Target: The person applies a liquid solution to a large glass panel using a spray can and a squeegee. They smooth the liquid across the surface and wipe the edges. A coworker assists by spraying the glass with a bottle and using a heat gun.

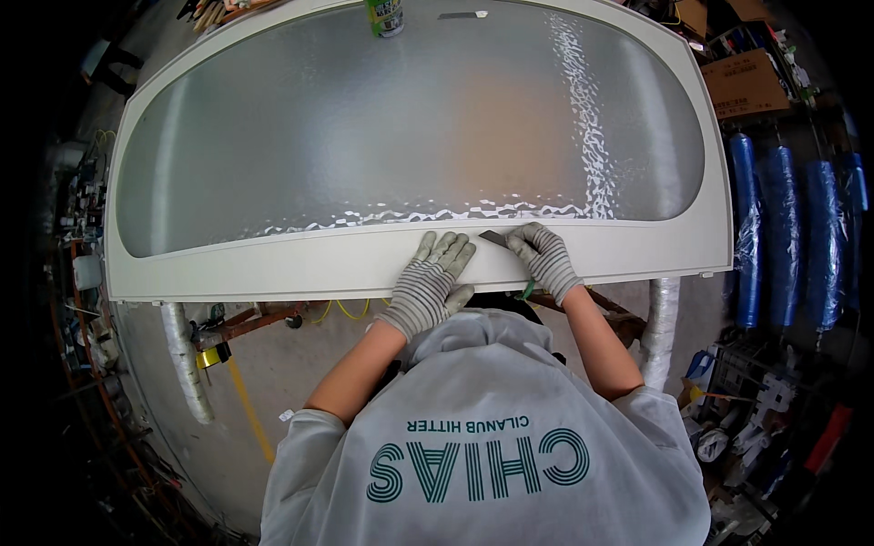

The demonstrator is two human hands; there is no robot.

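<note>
A white door panel (pixel 364 264) with a large pane of textured glass (pixel 364 118) lies flat in front of me. My left hand (pixel 430 280), in a striped grey work glove, rests on the near white border with its fingers stretched out. Just to its right, my right hand (pixel 546 257), gloved alike, pinches a small flat dark grey blade (pixel 493 238). The blade points left, low over the border near the glass edge; whether it touches the surface I cannot tell. Something green (pixel 528 290) shows below the right palm.
A green can (pixel 386 18) and a flat blade-like tool (pixel 464 15) lie at the far edge. Wrapped support legs (pixel 187 364) hold the panel. Blue plastic-wrapped rolls (pixel 783 232) and a cardboard box (pixel 745 84) stand at right. Cluttered shelves line the left.
</note>
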